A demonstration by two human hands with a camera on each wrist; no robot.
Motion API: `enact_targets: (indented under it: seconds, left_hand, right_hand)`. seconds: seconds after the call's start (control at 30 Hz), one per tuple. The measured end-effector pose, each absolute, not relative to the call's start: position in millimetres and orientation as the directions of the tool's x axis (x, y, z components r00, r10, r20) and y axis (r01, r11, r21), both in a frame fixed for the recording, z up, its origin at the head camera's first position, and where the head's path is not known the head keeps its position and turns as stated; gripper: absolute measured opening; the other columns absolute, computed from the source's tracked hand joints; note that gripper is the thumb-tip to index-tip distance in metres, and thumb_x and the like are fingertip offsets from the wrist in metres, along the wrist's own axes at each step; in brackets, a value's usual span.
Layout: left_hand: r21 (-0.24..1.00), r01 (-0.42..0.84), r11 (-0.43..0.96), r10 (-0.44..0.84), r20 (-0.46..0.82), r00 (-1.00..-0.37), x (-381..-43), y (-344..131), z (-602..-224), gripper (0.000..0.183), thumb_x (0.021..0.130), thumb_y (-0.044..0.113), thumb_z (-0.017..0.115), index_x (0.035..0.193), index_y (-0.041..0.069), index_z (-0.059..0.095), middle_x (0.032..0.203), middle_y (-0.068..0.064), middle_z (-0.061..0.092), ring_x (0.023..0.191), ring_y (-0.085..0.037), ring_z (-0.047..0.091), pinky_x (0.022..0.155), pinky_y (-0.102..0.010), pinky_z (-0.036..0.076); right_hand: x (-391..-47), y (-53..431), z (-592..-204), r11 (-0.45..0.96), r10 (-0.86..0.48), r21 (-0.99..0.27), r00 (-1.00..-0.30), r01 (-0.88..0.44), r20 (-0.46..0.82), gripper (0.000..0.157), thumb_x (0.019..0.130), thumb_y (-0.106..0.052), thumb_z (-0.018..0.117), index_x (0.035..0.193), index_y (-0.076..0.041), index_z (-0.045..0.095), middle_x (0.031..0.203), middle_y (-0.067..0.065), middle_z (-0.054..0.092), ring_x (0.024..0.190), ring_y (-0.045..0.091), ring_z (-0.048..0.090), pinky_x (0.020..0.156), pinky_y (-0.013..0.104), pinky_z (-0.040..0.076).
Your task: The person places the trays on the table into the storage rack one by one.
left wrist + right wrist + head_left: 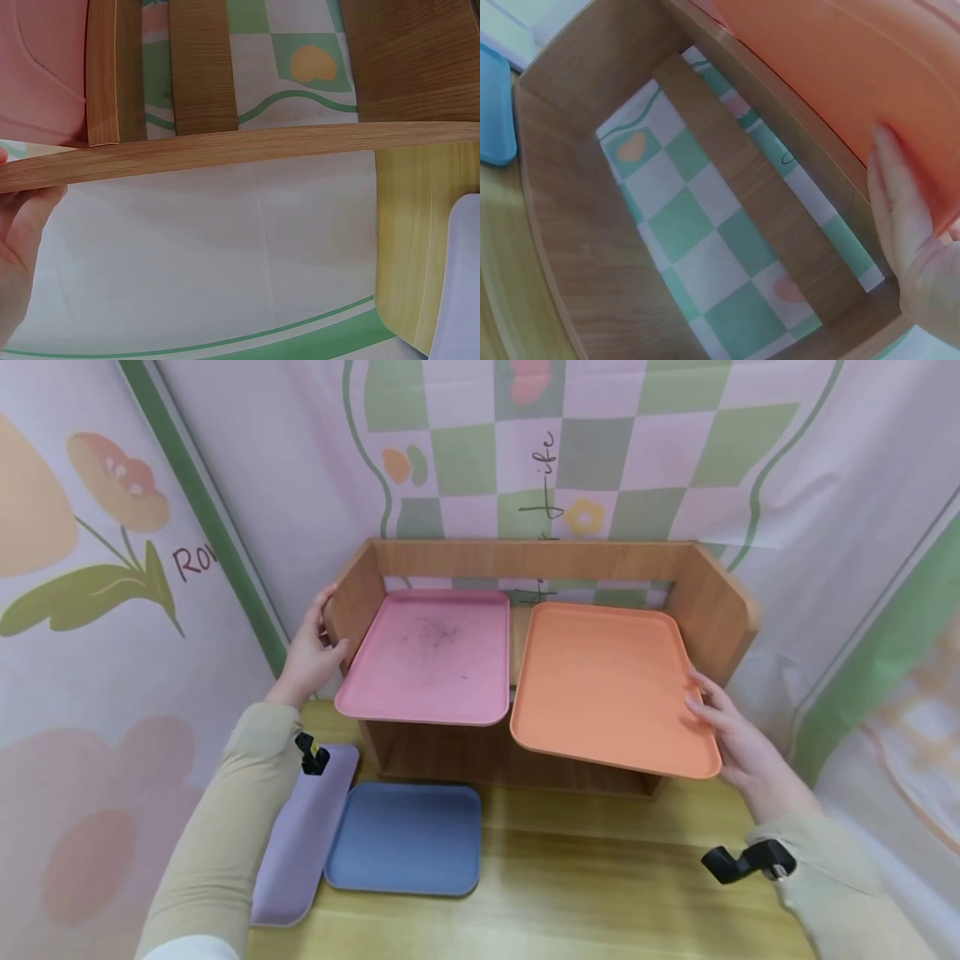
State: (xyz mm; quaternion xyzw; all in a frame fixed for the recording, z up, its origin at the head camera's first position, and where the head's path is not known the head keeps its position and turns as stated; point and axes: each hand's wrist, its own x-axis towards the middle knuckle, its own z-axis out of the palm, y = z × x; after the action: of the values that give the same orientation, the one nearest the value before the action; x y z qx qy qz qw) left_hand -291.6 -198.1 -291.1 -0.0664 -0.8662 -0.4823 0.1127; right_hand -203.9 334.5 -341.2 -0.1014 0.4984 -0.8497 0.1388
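Note:
My left hand grips the left side panel of a small wooden shelf, its fingers and thumb on either side of the board's edge in the left wrist view. With my right hand I hold an orange tray by its right edge, some fingers reaching under it in the right wrist view. The orange tray lies slightly skewed over the right half of the shelf's upper board, its front jutting out. Beside it, a pink tray with dark smudges rests on the left half, also overhanging the front.
On the wood-grain table, a blue tray lies in front of the shelf. A purple tray is at its left, partly hidden by my left sleeve. Patterned cloth hangs behind the shelf and at both sides.

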Motion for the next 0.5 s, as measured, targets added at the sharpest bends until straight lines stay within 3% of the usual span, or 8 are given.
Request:
enact_targets:
  seconds: [0.13, 0.33, 0.4, 0.5]
  left_hand:
    - [0.821, 0.223, 0.525, 0.005, 0.259, -0.966, -291.7, -198.1, -291.1, 0.081, 0.092, 0.003, 0.053, 0.146, 0.048, 0.013, 0.149, -0.019, 0.031, 0.128, -0.041, 0.042, 0.101, -0.057, 0.04]
    - [0.813, 0.243, 0.53, 0.009, 0.281, -0.96, -293.6, -199.2, -291.1, 0.082, 0.092, 0.002, 0.053, 0.147, 0.046, 0.013, 0.147, -0.021, 0.033, 0.127, -0.042, 0.042, 0.102, -0.057, 0.039]
    - [0.811, 0.245, 0.531, 0.01, 0.283, -0.959, -294.1, -199.4, -292.0, 0.082, 0.091, 0.002, 0.053, 0.147, 0.046, 0.013, 0.148, -0.02, 0.032, 0.128, -0.042, 0.041, 0.102, -0.057, 0.039]
    - [0.81, 0.246, 0.532, 0.012, 0.283, -0.959, -294.3, -199.3, -294.2, 0.081, 0.091, 0.002, 0.053, 0.148, 0.045, 0.013, 0.149, -0.02, 0.031, 0.128, -0.042, 0.041, 0.103, -0.057, 0.039]
  right_hand:
    - [-190.0, 339.0, -348.0, -0.512, -0.4, -0.846, -0.913, 0.148, 0.083, 0.051, 0.1, -0.003, 0.031, 0.137, -0.034, 0.016, 0.106, 0.001, 0.061, 0.082, 0.016, 0.068, 0.067, 0.027, 0.057]
    - [-169.2, 344.3, -356.3, -0.558, -0.578, -0.799, -0.796, 0.226, 0.179, 0.063, 0.1, 0.004, 0.019, 0.139, -0.036, -0.008, 0.115, 0.008, 0.062, 0.101, 0.02, 0.065, 0.087, 0.038, 0.054]
    - [-165.1, 344.8, -358.1, -0.584, -0.62, -0.773, -0.751, 0.249, 0.227, 0.063, 0.099, 0.006, 0.014, 0.14, -0.036, -0.008, 0.117, 0.012, 0.061, 0.106, 0.022, 0.062, 0.092, 0.041, 0.051]
    - [-161.1, 345.1, -360.2, -0.627, -0.637, -0.731, -0.717, 0.269, 0.282, 0.064, 0.097, 0.01, 0.012, 0.145, -0.032, 0.006, 0.122, 0.018, 0.057, 0.112, 0.027, 0.059, 0.098, 0.04, 0.048]
